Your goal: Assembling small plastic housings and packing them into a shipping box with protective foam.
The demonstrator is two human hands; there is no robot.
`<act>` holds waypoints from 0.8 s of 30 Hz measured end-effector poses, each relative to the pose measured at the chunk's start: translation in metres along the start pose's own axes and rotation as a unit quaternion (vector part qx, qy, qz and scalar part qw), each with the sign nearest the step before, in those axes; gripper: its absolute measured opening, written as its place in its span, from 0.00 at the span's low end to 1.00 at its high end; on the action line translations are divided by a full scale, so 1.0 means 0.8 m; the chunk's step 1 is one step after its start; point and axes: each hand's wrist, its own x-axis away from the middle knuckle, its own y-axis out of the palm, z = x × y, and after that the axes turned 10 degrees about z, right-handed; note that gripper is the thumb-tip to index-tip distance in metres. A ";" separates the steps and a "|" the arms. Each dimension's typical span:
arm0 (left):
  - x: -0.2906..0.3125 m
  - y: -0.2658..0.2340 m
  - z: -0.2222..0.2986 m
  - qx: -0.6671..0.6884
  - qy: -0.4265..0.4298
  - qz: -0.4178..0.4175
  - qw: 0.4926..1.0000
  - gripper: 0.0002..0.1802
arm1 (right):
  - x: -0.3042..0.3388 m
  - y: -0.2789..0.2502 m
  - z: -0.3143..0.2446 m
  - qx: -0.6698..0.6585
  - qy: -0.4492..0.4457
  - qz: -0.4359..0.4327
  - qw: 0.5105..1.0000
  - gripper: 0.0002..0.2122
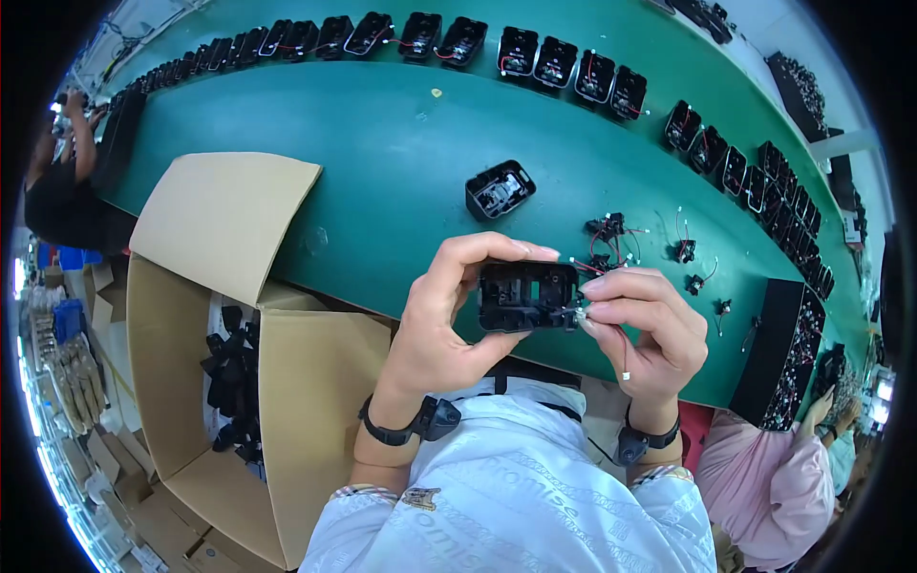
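A black plastic housing [516,294], its hollow side facing up, sits in my left hand [441,320]. The fingers go over its far edge and the thumb presses under its near edge. At the housing's right end my right hand [651,329] pinches a small part with thin wires [583,311]. A wire with a white connector [626,374] hangs below those fingers. Beyond my hands another black housing [501,189] stands on the green table. Small black parts with red and black wires [611,229] lie just past my right hand.
An open cardboard box [315,420] with black parts [234,382] inside stands at my left. Rows of black housings [420,36] line the table's far side. On the right is a black bin [778,353] of small parts. People [769,487] work at both sides.
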 end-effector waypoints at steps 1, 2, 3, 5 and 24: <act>0.001 -0.001 0.000 -0.021 0.003 -0.010 1.000 0.32 | 0.000 0.002 -0.001 0.024 -0.029 0.004 0.999 0.09; 0.003 -0.001 0.002 -0.043 0.007 -0.020 0.999 0.32 | 0.001 0.002 -0.002 0.048 -0.059 0.007 0.997 0.10; 0.005 -0.001 0.003 -0.043 0.004 -0.019 0.999 0.32 | 0.002 0.003 -0.001 0.049 -0.064 0.003 0.997 0.10; 0.003 -0.002 0.003 0.034 -0.021 -0.044 0.998 0.33 | 0.008 0.004 0.002 0.040 -0.064 -0.003 0.997 0.10; 0.003 -0.012 -0.016 0.167 -0.105 -0.087 0.977 0.45 | 0.006 0.007 -0.007 0.032 -0.091 -0.026 0.995 0.09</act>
